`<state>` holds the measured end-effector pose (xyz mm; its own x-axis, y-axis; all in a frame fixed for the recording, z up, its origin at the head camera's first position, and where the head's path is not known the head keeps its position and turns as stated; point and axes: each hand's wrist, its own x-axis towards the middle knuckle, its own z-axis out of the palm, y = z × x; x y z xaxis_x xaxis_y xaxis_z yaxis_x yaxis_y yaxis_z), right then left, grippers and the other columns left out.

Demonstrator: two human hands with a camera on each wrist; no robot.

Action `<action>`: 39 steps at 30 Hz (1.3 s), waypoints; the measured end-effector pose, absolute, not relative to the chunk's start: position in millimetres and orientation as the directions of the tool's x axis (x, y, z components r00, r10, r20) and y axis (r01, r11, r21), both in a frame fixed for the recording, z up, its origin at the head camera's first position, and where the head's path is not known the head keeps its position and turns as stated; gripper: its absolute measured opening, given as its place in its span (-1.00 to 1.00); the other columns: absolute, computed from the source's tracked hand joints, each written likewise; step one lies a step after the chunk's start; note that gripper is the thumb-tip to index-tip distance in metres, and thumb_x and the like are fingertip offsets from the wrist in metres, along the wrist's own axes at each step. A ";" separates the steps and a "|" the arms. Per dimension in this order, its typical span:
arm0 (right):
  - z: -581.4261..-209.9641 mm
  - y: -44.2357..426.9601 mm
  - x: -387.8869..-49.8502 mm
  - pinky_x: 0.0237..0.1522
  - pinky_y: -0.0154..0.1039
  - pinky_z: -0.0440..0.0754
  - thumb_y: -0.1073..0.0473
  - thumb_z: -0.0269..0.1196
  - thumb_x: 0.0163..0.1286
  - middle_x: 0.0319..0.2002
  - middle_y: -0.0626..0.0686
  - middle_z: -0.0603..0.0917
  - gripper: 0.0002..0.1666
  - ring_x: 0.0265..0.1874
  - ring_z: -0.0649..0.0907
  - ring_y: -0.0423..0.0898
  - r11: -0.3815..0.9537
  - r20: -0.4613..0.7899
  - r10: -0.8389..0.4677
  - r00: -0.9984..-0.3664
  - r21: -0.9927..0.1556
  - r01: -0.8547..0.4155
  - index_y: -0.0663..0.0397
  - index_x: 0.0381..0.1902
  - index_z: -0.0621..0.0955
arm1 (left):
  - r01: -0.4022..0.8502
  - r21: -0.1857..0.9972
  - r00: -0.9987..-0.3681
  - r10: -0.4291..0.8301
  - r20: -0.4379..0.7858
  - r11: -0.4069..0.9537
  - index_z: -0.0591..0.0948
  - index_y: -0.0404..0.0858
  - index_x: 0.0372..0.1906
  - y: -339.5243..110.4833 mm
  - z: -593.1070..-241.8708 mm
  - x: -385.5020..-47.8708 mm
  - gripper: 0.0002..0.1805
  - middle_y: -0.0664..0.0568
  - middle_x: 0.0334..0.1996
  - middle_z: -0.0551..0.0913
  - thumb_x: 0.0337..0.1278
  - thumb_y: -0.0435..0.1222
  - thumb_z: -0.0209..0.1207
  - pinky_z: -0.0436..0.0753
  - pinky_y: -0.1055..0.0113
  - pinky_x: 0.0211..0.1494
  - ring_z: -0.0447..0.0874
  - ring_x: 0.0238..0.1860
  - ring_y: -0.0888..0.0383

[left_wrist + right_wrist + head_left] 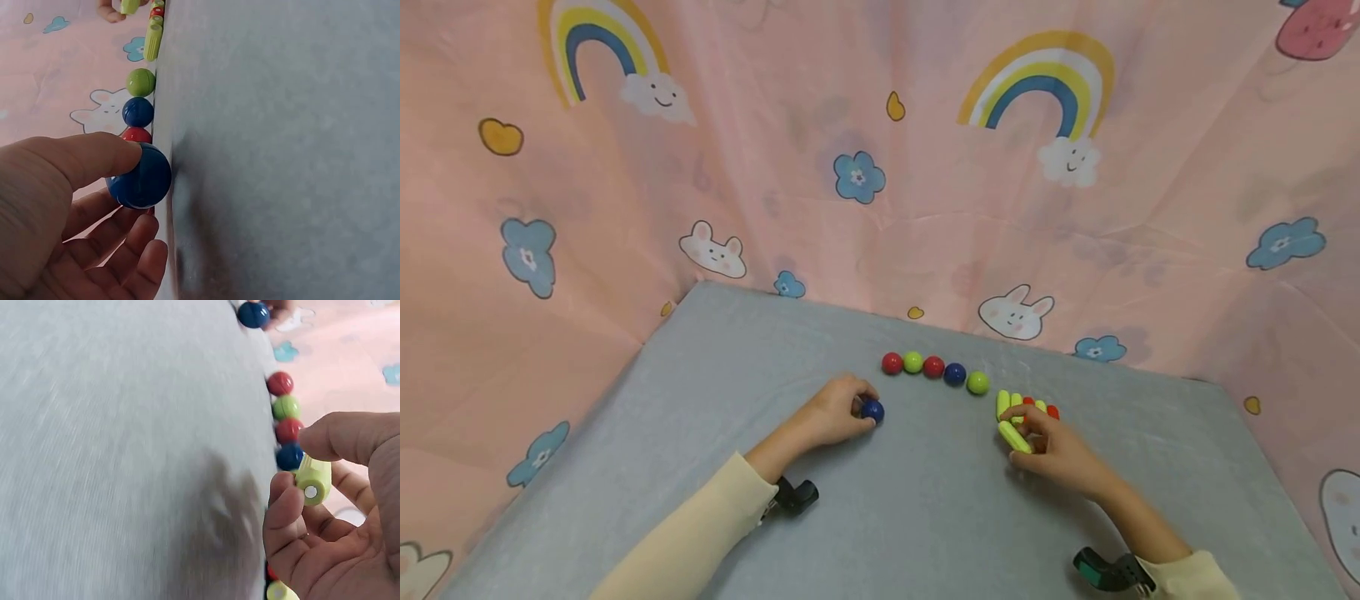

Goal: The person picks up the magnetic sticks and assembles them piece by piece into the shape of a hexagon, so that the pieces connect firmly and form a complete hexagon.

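My left hand (837, 411) pinches a dark blue ball (142, 178) between thumb and fingers, low over the grey tabletop. My right hand (1060, 454) holds a yellow-green rod (1014, 437) between thumb and fingertips. Its end (311, 490) has a round silvery-white centre in the right wrist view. Behind the hands runs a row of glossy balls: a red ball (892, 362), a green ball (913, 362), another red ball (933, 367), a blue ball (955, 374) and a green one (978, 382). Just past the right fingers lie yellow-green rods (1003, 405) and red rods, partly hidden.
A grey cloth (925, 517) covers the table. Pink curtain (820, 225) printed with rainbows, flowers and rabbits hangs at its back and sides. Both wrists wear a dark strapped device, such as the left wrist device (796, 497) and the right wrist device (1108, 572).
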<state>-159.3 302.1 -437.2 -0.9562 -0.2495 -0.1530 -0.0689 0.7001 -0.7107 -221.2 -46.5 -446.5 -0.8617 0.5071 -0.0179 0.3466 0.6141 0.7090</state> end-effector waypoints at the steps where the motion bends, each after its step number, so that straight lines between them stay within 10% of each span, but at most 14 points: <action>1: -437.6 298.6 -160.4 -0.42 -0.34 0.52 0.20 0.33 0.20 -0.18 0.12 0.55 -0.44 -0.42 0.53 -0.08 0.697 -0.158 -0.254 -0.954 -0.714 -0.067 0.01 0.16 0.45 | 0.349 0.708 -0.860 0.509 -0.018 0.614 0.63 -0.28 -0.05 -46.4 -446.8 -220.6 -0.69 -0.05 -0.16 0.58 0.07 -0.31 0.31 0.60 0.27 -0.12 0.58 -0.19 0.12; 39: -451.9 193.4 -185.5 -0.32 -0.38 0.50 0.25 0.26 0.29 -0.21 -0.04 0.69 -0.76 -0.38 0.51 -0.22 0.639 -0.022 -0.471 -0.882 -0.698 -0.324 0.01 -0.07 0.64 | 0.437 0.656 -0.834 0.551 0.039 0.616 0.65 -0.21 -0.06 -34.1 -452.5 -202.7 -0.69 0.03 -0.19 0.62 0.06 -0.23 0.32 0.56 0.36 -0.15 0.60 -0.21 0.18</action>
